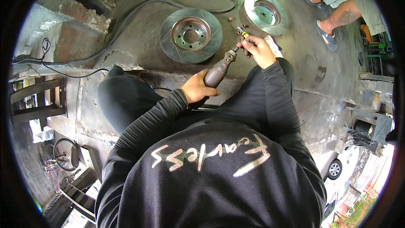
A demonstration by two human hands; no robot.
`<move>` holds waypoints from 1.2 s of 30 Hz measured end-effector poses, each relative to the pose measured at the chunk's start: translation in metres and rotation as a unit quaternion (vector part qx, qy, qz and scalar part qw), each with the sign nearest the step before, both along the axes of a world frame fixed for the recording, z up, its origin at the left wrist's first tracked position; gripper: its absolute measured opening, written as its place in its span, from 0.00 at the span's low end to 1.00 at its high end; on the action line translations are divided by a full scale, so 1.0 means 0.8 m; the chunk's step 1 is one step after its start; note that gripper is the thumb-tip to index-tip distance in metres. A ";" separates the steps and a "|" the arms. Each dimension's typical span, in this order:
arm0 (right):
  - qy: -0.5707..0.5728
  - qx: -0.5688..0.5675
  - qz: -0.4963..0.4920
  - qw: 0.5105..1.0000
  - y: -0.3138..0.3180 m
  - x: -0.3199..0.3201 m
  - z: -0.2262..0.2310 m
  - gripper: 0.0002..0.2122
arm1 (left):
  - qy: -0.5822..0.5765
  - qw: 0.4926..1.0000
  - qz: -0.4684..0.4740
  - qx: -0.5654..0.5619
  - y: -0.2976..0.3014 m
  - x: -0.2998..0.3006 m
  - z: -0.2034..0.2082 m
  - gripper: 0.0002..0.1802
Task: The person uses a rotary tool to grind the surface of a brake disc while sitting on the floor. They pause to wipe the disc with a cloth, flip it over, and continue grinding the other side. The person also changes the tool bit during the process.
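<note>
My left hand (196,88) is wrapped round the dark body of a die grinder (216,74), which points up and to the right. A small reddish grinding tip (239,45) sits at its far end. Close beside that tip, the fingers of my right hand (260,53) are pinched together; what lies between them is too small to make out. Just beyond those fingers are a yellow-and-black piece (245,35) and a few small reddish bits (230,19). Left of them a slotted brake disc (180,38) lies flat on the ground.
A second brake disc (252,6) lies farther right, and a white cloth (274,46) is by my right knee. At the upper right stands another person in sandals (327,36). A dark hose (126,19) curves across the floor at the left.
</note>
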State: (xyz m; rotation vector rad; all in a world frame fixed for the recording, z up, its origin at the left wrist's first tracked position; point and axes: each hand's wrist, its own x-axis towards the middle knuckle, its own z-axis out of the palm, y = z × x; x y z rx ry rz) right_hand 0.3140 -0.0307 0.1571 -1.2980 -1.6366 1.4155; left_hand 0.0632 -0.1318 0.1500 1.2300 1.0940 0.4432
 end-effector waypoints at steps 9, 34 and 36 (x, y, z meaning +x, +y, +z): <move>0.101 -0.094 0.070 0.988 0.003 0.014 0.010 0.09 | 0.087 0.993 -0.031 0.072 -0.006 0.005 -0.008 0.36; 0.106 -0.039 0.099 0.989 -0.002 0.018 0.011 0.12 | 0.092 0.995 -0.019 0.031 0.000 0.006 -0.002 0.38; 0.068 0.017 0.057 0.996 -0.002 0.012 0.013 0.11 | 0.077 0.997 -0.006 0.016 0.002 0.001 -0.008 0.38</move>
